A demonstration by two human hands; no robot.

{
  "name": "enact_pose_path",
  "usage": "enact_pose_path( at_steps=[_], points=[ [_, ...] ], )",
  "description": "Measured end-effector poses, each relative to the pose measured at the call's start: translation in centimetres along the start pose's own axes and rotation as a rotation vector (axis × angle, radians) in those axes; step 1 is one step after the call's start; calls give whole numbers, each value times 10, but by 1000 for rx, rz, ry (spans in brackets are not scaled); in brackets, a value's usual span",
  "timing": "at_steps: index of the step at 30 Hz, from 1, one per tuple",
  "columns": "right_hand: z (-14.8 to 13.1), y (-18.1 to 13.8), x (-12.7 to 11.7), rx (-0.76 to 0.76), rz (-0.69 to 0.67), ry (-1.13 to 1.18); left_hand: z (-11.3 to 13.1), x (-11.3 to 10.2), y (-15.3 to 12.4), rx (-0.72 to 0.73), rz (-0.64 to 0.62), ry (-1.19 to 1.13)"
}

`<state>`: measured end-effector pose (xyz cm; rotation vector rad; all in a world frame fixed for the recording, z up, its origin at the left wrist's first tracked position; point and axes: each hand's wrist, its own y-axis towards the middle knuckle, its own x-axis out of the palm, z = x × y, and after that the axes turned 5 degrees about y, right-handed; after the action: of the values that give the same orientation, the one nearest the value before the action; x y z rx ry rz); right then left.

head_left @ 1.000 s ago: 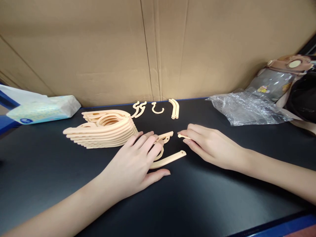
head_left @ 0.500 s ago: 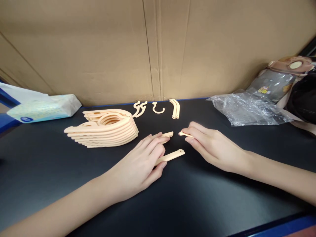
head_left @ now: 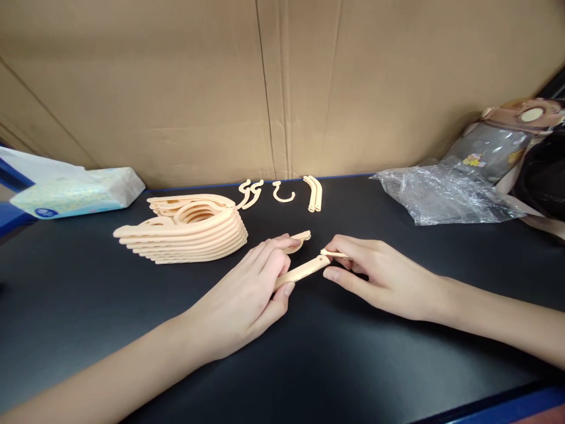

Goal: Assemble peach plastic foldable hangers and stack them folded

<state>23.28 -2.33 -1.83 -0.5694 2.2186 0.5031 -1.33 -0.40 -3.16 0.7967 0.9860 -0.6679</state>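
My left hand (head_left: 253,294) is closed with a beige hanger arm (head_left: 304,271) between thumb and fingers; a small hole shows at the arm's right end. Beneath its other fingers lies another beige hanger piece (head_left: 302,237), mostly covered. My right hand (head_left: 379,277) pinches a thin beige hanger piece (head_left: 338,255), whose tip is at the holed end of the arm; whether they touch I cannot tell. Most of that thin piece is hidden by the fingers. Left of my hands, a neat stack of beige hanger parts (head_left: 207,235) rests on the black table (head_left: 335,353).
Along the back lie S-shaped pieces (head_left: 253,195), a hanger hook (head_left: 285,199) and curved strips (head_left: 315,194). A tissue pack (head_left: 83,191) sits far left. Crumpled clear plastic (head_left: 445,194) and a bottle (head_left: 494,144) are at right, before a cardboard wall (head_left: 176,88).
My right hand has moved down and slightly toward me, bringing its thin piece to the arm's holed end. The arm in my left hand has lifted slightly at that end.
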Motion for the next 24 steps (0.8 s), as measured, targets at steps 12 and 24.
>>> enact_pose_path(
  at_steps=[12, 24],
  points=[
    [0, 3, -1, 35, -47, 99, 0, 1, 1, 7, 2, 26],
    [8, -1, 2, -81, -27, -206, 1, 0, 2, 77, -15, 217]
  ],
)
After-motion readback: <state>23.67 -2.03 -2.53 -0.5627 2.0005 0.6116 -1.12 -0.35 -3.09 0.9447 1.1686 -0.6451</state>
